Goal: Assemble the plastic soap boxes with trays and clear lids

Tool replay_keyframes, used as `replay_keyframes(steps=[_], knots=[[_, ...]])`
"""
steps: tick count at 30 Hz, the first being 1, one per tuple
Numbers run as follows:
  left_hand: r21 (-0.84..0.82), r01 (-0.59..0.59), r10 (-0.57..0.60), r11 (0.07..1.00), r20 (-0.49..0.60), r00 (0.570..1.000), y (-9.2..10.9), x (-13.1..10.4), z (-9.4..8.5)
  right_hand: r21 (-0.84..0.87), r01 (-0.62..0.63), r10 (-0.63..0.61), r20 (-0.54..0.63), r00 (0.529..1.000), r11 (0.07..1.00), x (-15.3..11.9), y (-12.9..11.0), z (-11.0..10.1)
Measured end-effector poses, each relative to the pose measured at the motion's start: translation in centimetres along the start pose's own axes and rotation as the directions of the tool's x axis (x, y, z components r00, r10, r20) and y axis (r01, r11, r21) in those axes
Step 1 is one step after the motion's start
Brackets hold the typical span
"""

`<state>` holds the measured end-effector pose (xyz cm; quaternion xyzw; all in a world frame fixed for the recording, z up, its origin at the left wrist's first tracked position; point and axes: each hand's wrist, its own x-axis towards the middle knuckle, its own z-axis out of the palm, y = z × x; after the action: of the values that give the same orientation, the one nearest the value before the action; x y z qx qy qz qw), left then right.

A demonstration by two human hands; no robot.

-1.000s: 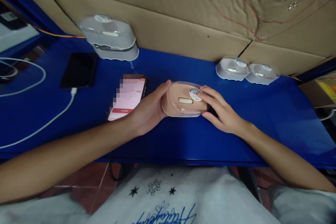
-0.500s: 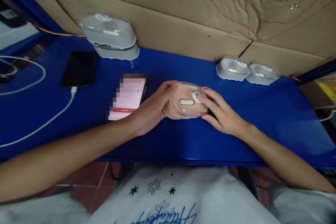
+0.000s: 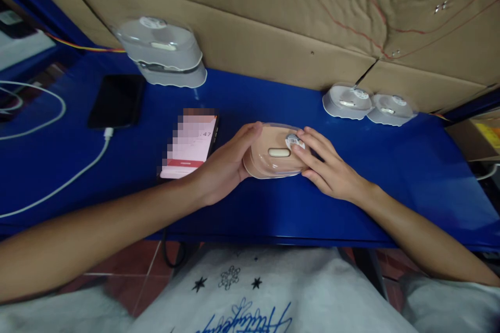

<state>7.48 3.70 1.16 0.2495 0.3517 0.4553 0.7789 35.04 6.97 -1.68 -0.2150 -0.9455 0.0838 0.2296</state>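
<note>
A small oval plastic box (image 3: pixel 269 164) with a clear lid and a beige inside lies in front of me, just above the blue table. On its lid are a pale oval tab and a round white sticker (image 3: pixel 292 141). My left hand (image 3: pixel 234 158) is closed around the box's left end, with the thumb on the lid. At the right end, my right hand (image 3: pixel 328 164) grips the box, its fingers over the lid and one fingertip at the sticker. What lies under the box is hidden.
Left of the box lies a lit phone (image 3: pixel 187 148), and farther left a dark phone (image 3: pixel 117 101) with a white cable (image 3: pixel 84 171). Against the cardboard wall (image 3: pixel 250 41) stand two stacked grey lidded boxes (image 3: pixel 160 49) and two smaller ones (image 3: pixel 347 104) at right.
The right fingertips have shifted slightly on the lid around the sticker, and more of the printed sticker shows. The box stays nearly in place between both hands.
</note>
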Motion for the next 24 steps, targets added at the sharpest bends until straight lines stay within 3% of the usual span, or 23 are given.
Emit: replay_keyframes(steps=[5, 11, 15, 21, 24], knots=[[0.065, 0.012, -0.011, 0.998, -0.015, 1.0, 0.0, 0.1, 0.3, 0.011, 0.042, -0.042, -0.009, 0.999, 0.999, 0.0, -0.1, 0.0], [0.157, -0.048, 0.058, 0.986, -0.057, 0.997, 0.0, -0.1, 0.3, 0.018, -0.007, 0.006, 0.01, 1.0, 1.0, 0.3, -0.4, -0.2], [0.283, -0.076, 0.087, 0.956, -0.027, 0.996, -0.5, -0.4, 0.0, -0.008, -0.028, 0.028, -0.005, 1.0, 1.0, 0.6, -0.7, -0.1], [0.547, -0.142, 0.193, 0.825, -0.036, 0.981, -1.0, -0.3, -0.4, -0.063, -0.022, 0.027, 0.094, 0.995, 0.998, 0.4, -1.2, -1.2], [0.633, -0.127, 0.173, 0.763, -0.011, 0.985, -0.7, -0.4, -0.4, -0.127, -0.072, 0.09, 0.145, 0.985, 0.989, -1.4, -1.2, -2.7]])
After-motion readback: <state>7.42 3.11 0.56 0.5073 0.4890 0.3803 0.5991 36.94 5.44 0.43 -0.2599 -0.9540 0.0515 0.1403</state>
